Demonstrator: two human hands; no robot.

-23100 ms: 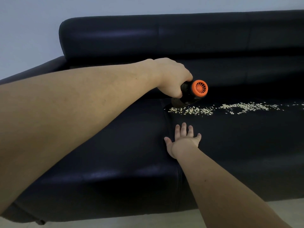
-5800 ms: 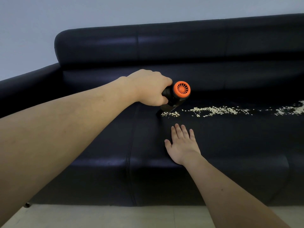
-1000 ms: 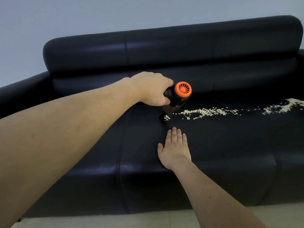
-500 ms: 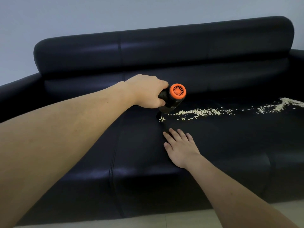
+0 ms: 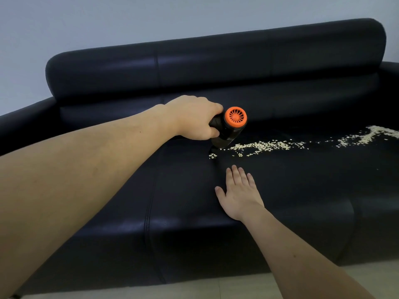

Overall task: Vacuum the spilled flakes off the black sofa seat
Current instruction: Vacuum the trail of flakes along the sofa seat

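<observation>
**Vacuum at the near end of the flake trail**

The left hand (image 5: 194, 120) grips a black handheld vacuum (image 5: 226, 130) with an orange vented end, its nozzle down on the black sofa seat (image 5: 302, 190). The right hand (image 5: 239, 193) lies flat, fingers straight, on the seat just in front. Pale flakes (image 5: 263, 146) trail rightward from the nozzle to a thicker patch near the frame's right edge; a small clump sits beside the nozzle.

We see the left hand (image 5: 194, 120) gripping the handheld vacuum (image 5: 229, 130), nozzle down on the sofa seat (image 5: 302, 180). Flakes (image 5: 263, 146) trail rightward from the grip. Right hand (image 5: 238, 194) lies flat, nearer than the grip.
</observation>
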